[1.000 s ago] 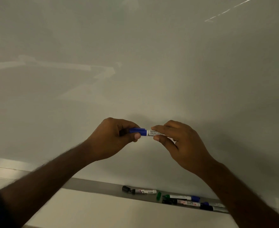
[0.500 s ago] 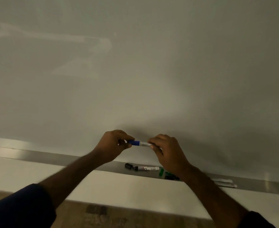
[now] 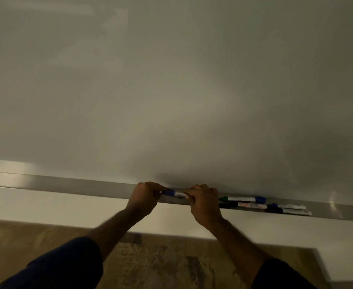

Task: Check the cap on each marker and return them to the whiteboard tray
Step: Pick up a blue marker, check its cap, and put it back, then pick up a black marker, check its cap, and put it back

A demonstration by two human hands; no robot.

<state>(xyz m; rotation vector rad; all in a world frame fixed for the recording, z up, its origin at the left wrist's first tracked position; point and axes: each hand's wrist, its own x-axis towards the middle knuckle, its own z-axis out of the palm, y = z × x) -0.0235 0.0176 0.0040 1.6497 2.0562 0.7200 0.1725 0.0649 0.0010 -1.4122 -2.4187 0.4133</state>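
Both hands, left (image 3: 145,197) and right (image 3: 202,202), grip blue marker (image 3: 174,193) over whiteboard tray (image 3: 88,187), frame centre; unreleased; four markers (image 3: 242,199) already trayed.

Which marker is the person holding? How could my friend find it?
Find the grey tray running along the bottom of the whiteboard. Just above its middle, two hands hold one marker level between them. It has a blue cap and is the only marker held; the others lie in the tray to the right.
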